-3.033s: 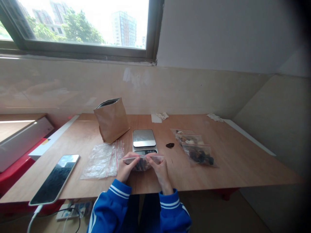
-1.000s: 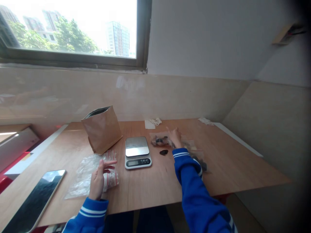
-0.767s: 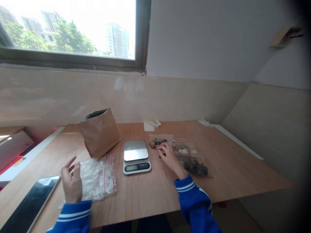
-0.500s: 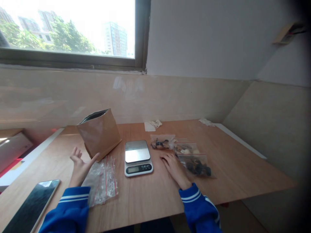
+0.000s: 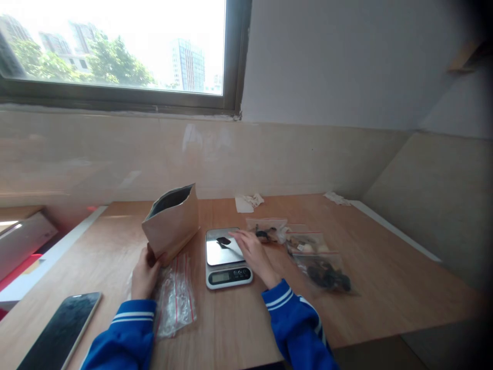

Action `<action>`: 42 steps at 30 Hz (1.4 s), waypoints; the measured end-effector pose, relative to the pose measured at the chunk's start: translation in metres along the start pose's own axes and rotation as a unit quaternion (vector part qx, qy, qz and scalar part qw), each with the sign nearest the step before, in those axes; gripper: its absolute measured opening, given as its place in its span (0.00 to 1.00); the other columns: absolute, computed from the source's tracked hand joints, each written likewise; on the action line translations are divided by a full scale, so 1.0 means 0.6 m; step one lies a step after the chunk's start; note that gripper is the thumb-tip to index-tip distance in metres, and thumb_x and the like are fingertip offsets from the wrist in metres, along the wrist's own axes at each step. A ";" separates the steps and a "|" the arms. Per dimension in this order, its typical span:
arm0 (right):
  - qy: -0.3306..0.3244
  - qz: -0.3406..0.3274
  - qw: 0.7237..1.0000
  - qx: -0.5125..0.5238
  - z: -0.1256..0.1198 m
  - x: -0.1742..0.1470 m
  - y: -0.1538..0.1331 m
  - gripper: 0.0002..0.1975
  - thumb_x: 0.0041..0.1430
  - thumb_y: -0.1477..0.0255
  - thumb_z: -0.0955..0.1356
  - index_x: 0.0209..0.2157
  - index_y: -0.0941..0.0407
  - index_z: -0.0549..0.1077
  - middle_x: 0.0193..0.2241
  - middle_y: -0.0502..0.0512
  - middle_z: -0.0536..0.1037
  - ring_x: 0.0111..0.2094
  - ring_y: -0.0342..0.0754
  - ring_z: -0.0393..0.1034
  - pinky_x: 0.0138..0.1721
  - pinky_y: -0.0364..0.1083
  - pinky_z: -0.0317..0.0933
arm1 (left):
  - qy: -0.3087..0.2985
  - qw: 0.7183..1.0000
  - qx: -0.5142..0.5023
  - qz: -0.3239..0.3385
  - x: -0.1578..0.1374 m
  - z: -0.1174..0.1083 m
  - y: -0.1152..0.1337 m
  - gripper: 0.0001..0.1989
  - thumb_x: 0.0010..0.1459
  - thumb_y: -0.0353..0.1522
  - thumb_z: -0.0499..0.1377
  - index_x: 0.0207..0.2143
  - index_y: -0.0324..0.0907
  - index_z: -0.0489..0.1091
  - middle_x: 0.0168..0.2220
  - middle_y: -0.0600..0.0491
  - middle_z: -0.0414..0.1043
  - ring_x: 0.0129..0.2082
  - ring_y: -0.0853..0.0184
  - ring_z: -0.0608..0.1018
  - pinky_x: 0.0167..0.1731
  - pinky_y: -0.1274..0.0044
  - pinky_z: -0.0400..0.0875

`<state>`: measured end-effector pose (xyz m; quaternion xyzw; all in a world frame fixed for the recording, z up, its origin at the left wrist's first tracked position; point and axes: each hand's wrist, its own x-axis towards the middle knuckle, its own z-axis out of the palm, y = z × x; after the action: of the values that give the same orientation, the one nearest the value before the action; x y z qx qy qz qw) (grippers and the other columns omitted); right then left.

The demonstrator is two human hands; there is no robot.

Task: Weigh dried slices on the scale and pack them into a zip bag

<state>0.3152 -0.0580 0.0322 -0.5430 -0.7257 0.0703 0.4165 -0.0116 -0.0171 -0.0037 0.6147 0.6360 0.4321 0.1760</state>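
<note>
My left hand (image 5: 144,273) grips the lower corner of a brown paper bag (image 5: 173,226), which leans with its open mouth facing up and left. My right hand (image 5: 250,252) hovers with fingers apart over the right side of a small digital scale (image 5: 227,264). A small dark piece (image 5: 223,240) lies on the scale's steel plate, just left of my fingertips. Beside my left wrist lies a pile of empty clear zip bags (image 5: 175,298) with red seals. Right of the scale, three filled zip bags lie in a row: one far (image 5: 269,229), one in the middle (image 5: 306,242), one near (image 5: 327,273).
A phone (image 5: 61,334) lies face up at the table's near left edge. Crumpled tissues (image 5: 248,201) and more tissue (image 5: 337,198) sit by the back wall. A white box (image 5: 23,239) stands off the table's left side. Tiled walls close in behind and to the right.
My right hand left a filled bag at the far end of the row, and the dark piece went from the table onto the scale. My left hand moved from the empty bags to grip the paper bag.
</note>
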 end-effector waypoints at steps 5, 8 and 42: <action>0.040 0.047 0.989 -0.134 -0.021 -0.039 0.077 0.17 0.64 0.69 0.58 0.51 0.55 0.70 0.54 0.61 0.68 0.57 0.56 0.58 0.56 0.57 0.52 | 0.002 1.000 0.016 0.022 -0.004 0.000 0.004 0.21 0.48 0.39 0.55 0.45 0.44 0.64 0.38 0.49 0.75 0.39 0.56 0.77 0.39 0.69 0.70; -0.012 0.057 0.983 -0.175 -0.039 -0.046 0.096 0.15 0.63 0.71 0.59 0.43 0.57 0.74 0.49 0.63 0.72 0.51 0.56 0.63 0.52 0.56 0.56 | 0.000 1.000 0.017 0.022 -0.004 0.000 0.004 0.20 0.48 0.38 0.54 0.45 0.44 0.64 0.38 0.49 0.75 0.39 0.56 0.77 0.38 0.69 0.69; -0.088 -0.147 0.977 0.124 -0.095 0.034 -0.242 0.15 0.58 0.83 0.58 0.39 0.55 0.72 0.37 0.53 0.72 0.42 0.46 0.64 0.49 0.47 0.58 | 0.006 0.995 -0.087 -0.041 -0.023 -0.006 0.040 0.18 0.44 0.38 0.58 0.40 0.44 0.68 0.40 0.50 0.74 0.43 0.57 0.76 0.44 0.69 0.68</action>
<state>0.2467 -0.1186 0.1603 -0.3661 -0.8170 0.1450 0.4212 0.0033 -0.0341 0.0123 0.5676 0.6217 0.4819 0.2430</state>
